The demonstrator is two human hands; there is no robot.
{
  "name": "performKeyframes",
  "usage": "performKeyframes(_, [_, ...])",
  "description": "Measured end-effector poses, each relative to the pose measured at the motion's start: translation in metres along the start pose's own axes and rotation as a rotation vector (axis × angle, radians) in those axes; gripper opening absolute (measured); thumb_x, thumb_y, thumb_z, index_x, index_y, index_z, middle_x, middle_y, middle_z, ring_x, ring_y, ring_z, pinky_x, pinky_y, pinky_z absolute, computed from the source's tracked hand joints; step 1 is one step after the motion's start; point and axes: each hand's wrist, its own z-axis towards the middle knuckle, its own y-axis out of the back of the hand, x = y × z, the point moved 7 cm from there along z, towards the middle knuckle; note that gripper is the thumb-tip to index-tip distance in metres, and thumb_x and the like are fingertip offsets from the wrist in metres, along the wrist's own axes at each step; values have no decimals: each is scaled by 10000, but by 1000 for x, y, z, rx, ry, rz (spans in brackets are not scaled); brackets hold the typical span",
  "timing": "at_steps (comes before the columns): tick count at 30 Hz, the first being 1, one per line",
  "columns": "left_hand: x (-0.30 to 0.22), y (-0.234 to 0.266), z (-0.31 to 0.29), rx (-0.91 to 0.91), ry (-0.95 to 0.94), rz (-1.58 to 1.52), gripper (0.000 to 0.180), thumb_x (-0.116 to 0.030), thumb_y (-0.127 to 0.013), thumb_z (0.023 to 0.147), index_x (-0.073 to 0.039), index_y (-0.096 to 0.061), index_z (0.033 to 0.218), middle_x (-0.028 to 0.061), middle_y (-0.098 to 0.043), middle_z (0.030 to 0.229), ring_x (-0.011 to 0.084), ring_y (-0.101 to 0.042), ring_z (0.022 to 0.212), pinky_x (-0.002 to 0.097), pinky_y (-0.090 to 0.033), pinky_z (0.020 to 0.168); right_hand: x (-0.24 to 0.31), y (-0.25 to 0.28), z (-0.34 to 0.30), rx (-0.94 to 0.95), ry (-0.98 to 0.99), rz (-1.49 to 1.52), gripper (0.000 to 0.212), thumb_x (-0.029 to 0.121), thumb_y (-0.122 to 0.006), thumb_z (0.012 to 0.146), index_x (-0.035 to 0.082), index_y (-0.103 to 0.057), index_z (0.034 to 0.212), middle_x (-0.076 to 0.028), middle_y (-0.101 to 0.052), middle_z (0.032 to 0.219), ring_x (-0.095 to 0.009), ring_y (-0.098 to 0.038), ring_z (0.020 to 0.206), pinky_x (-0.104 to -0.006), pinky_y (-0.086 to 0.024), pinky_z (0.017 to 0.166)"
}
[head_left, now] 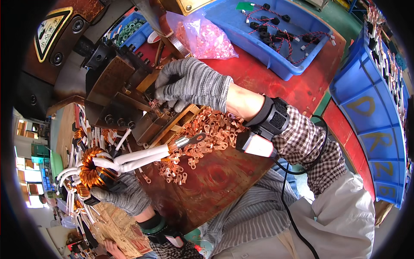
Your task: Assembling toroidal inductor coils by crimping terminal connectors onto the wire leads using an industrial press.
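Left hand (127, 196), gloved, gripping coil (95, 166) left of lug heap (211, 134); white leads (142, 159) run right to lug (190, 139). Right hand (189, 82), gloved, at press (116, 82), fingers curled, can't tell on what. Table (202, 181) red, scuffed. Bag (202, 39), blue tray (276, 69) behind; blue crate (366, 125) right. Bright windows (34, 201) far left, green floor (332, 19) beyond.

The coil (87, 172) is copper-orange, its leads (146, 154) white

Lighting bright; windows (34, 201) overexposed. Glare noted on plastic bag (200, 36) near far edge of surface (207, 181); machine (105, 77) at left edge partly shadowed. Fisheye bends blue bin (371, 108) beyond right edge; picture rim black.
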Motion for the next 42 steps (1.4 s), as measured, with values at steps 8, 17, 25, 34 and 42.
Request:
performKeyframes(8, [0,2,1,10,-5,39,696,-455,-584,740,-67,-331,1259,125,-414,1229,272,-407,1133,436,-310,980,14,22,-5,-142,85,-97,158,149,-651,731,10,-589,773,-55,-587,659,-109,-561,543,-221,-487,445])
performKeyframes(17, [4,4,2,-27,61,-138,810,-487,-676,624,-67,-363,1242,126,-433,1213,269,-420,1115,459,-325,964,31,37,-17,-175,117,-95,142,144,-609,764,12,-587,814,-53,-597,678,-91,-542,522,-211,-472,432])
performKeyframes(25, [-16,20,-7,323,208,-431,735,-477,-649,660,-51,-418,1213,146,-446,1201,310,-454,1068,481,-301,961,-12,-45,-83,502,101,-632,427,371,-455,861,11,-507,1086,-143,-581,966,-250,-539,954,-330,-419,829])
performKeyframes(34, [-25,25,20,360,611,-656,399,-344,-554,737,-56,-428,984,115,-427,1073,222,-416,925,457,-375,771,-4,-81,-97,524,-79,145,363,279,-421,881,44,-506,618,-50,-479,476,-114,-457,382,-239,-364,357])
performKeyframes(42, [-32,-17,-5,662,870,-105,381,-380,-441,807,-100,-439,1064,117,-432,1063,230,-413,893,448,-369,737,-4,-52,-87,275,503,-928,224,236,-477,799,57,-544,683,-95,-541,557,-249,-548,516,-348,-432,471])
